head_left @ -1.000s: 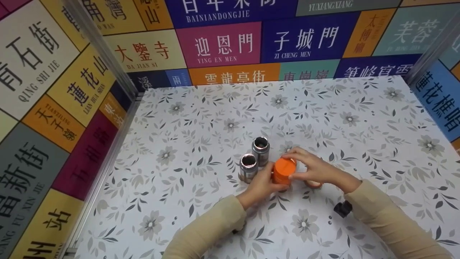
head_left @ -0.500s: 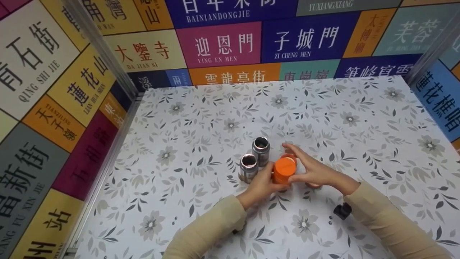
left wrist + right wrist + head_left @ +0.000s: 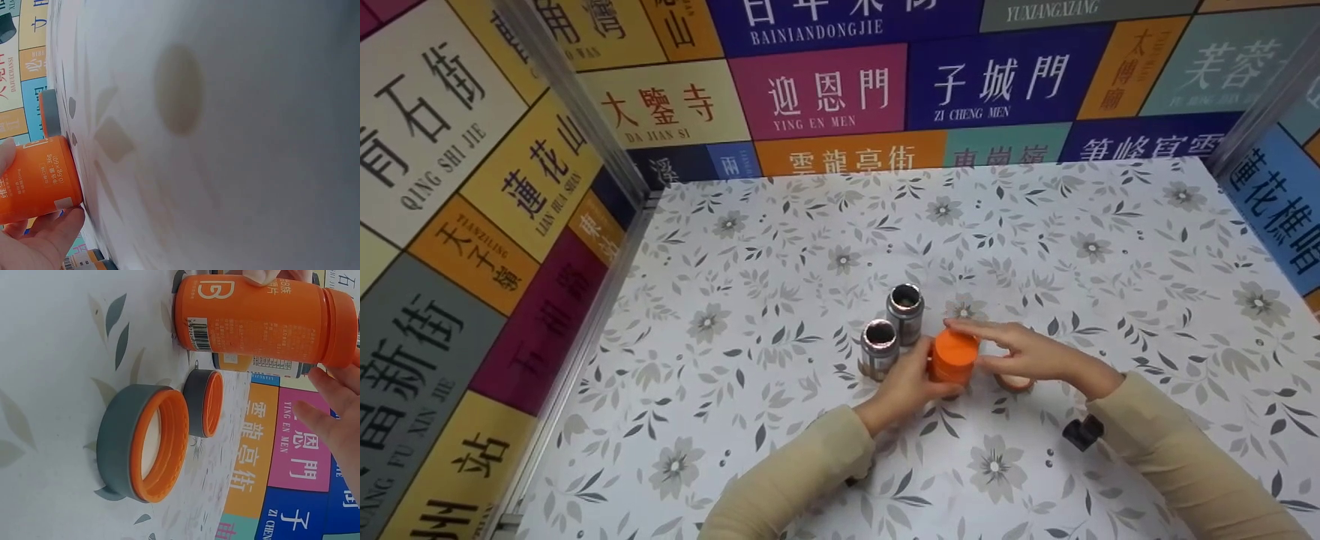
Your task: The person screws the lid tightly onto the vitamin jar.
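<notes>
My left hand [image 3: 901, 388] grips an orange pill bottle [image 3: 952, 373] upright on the table, thumb on the near side and fingers round the far side. Its orange cap [image 3: 342, 329] is on top. My right hand [image 3: 1031, 354] is at the cap, its fingers extended behind and to the right of it. In the right wrist view, the fingers [image 3: 329, 391] lie fairly straight beside the cap, not wrapped round it. Two grey caps with orange inner rims stand nearby in that view, a nearer cap [image 3: 121, 444] and a farther cap [image 3: 194, 402].
Left of the orange bottle stand two uncapped grey bottles, a near bottle [image 3: 877, 356] and a far bottle [image 3: 905, 322], with ragged foil round their mouths. A flower-patterned cover [image 3: 780, 247] spans the table. Colourful sign panels [image 3: 817, 94] wall in the back and sides.
My right hand has spread away from the cap, uncovering an orange rim behind the bottle, then come back beside the cap with fingers extended. My left hand keeps its hold on the bottle.
</notes>
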The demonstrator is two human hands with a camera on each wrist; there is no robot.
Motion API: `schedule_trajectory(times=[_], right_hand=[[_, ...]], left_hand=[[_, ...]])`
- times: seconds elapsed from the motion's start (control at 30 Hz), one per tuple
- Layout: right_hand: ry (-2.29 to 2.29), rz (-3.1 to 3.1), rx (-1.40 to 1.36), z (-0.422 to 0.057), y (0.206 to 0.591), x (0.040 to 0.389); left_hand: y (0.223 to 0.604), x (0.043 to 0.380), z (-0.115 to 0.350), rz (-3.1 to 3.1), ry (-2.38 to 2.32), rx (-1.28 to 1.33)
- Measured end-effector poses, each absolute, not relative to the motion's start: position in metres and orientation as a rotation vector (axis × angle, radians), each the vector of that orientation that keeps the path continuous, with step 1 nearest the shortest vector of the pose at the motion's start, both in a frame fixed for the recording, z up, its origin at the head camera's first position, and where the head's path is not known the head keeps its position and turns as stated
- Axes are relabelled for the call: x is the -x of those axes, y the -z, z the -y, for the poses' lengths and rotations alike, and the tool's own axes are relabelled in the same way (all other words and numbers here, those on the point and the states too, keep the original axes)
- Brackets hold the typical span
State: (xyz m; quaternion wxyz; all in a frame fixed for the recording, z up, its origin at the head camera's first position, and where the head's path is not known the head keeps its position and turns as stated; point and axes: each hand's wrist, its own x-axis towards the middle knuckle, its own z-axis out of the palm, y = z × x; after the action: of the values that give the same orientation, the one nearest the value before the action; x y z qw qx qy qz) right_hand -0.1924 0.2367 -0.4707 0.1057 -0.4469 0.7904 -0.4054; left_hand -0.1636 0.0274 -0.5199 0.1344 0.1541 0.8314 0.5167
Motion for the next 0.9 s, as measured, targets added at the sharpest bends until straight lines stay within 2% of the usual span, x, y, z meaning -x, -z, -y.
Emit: schedule_trajectory(times=[0.17, 0.67, 0.9], right_hand=[[1.154, -2.424, 1.370, -0.234, 0.473, 0.193], [1.191, -2.675, 1.215, -0.222, 0.477, 0.188], [1.162, -2.596, 1.127, -0.226, 0.477, 0.188]], left_hand=[[0.520, 0.163, -0.028, -2.408, -1.502, -0.435], [0.522, 0.165, -0.027, -2.421, -1.518, -0.463], [0.522, 0.164, -0.027, -2.448, -1.501, -0.484]])
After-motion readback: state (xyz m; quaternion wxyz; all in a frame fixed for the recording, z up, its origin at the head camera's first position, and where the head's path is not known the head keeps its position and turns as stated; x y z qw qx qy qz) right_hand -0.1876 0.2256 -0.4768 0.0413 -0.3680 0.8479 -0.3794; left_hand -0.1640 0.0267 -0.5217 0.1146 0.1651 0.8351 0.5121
